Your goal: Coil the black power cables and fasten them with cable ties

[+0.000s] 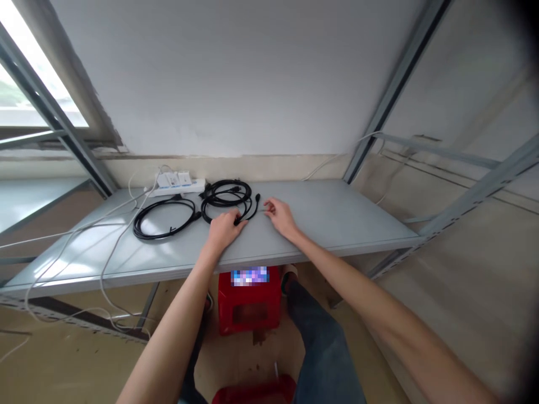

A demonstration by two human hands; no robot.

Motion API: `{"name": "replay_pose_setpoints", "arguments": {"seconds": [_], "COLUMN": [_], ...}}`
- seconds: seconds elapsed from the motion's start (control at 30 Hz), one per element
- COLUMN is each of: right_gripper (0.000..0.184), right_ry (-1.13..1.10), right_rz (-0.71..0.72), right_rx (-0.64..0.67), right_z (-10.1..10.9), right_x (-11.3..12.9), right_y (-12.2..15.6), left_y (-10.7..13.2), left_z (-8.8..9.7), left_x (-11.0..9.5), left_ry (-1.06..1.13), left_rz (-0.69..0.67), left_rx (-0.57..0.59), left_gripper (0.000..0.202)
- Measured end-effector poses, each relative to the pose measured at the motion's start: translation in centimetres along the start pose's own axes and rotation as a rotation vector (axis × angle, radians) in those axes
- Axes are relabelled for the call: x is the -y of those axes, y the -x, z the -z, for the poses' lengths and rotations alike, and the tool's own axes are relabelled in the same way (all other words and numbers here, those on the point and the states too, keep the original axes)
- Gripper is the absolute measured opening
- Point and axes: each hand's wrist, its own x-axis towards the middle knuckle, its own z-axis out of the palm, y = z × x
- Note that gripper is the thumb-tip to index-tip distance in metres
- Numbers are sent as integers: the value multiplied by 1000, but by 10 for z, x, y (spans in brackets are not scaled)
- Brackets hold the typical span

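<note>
Several black cables lie in loops on a grey metal shelf. My left hand is closed on the front edge of one coiled black cable, its thumb and fingers at the strand. A short end of that cable bends up to a black plug, just right of the coil. My right hand is beside this plug, fingers curled together in a pinch; whatever they hold is too small to make out. Another black cable coil rests apart on the left. Behind my left hand, a further black coil overlaps the held one.
A white power strip with white adapters stands against the wall. White cords run from it over the shelf's left front edge. Metal uprights frame both sides. Beneath the shelf is a red plastic stool.
</note>
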Motion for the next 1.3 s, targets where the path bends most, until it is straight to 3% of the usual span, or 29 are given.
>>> {"name": "replay_pose_setpoints", "arguments": {"seconds": [0.17, 0.27, 0.37, 0.5, 0.63, 0.9, 1.03, 1.1, 1.3], "right_gripper": [15, 14, 9, 21, 21, 14, 35, 43, 40], "right_ry": [67, 113, 250, 439, 352, 127, 128, 147, 94], "right_rz": [-219, -321, -285, -208, -264, -368, -335, -319, -348], "right_rx": [-172, -269, -222, -188, -225, -486, -814, -917, -920], "right_z": [76, 98, 97, 88, 92, 102, 106, 108, 106], "right_x": [-55, -81, -91, -91, -93, -96, -93, -91, -88], "right_y": [-16, -19, -17, -15, -15, -13, -9, -7, -6], "left_y": [2, 1, 3, 5, 7, 9, 9, 10, 33], "left_z": [3, 3, 3, 5, 7, 9, 11, 12, 19], "left_x": [-7, -8, -9, -12, -15, -18, -22, -25, -30], "left_ry": [-110, -137, -169, -209, -231, -250, -341, -375, -403], "left_rz": [-64, -69, -84, -73, -41, -51, -28, -35, -155], "left_rx": [26, 2, 16, 28, 4, 10, 45, 65, 89], "left_gripper": [32, 36, 36, 39, 40, 44, 56, 59, 54]}}
